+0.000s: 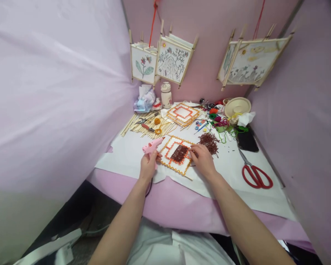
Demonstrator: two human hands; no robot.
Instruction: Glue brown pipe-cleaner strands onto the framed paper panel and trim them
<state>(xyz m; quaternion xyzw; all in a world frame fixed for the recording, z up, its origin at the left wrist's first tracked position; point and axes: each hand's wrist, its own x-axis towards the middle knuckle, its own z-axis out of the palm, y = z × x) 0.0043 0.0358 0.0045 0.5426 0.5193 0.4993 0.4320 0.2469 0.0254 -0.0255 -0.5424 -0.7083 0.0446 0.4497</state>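
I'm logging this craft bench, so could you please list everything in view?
glue gun: one, pink, in the left hand
near panel: one, white with orange trim and brown centre, between the hands
far panel: one, white with orange trim, behind it
brown yarn: one heap, right of the near panel
scissors: one pair, red handles, right side of the paper
sticks: many, pale wood, back left
bottle: one, white, by the back wall
bowl: one, cream, back right
hanging pictures: three, white, wood-framed, on the pink wall
paper sheet: white, covering the table
left hand: gripping the glue gun
right hand: on the near panel's right edge
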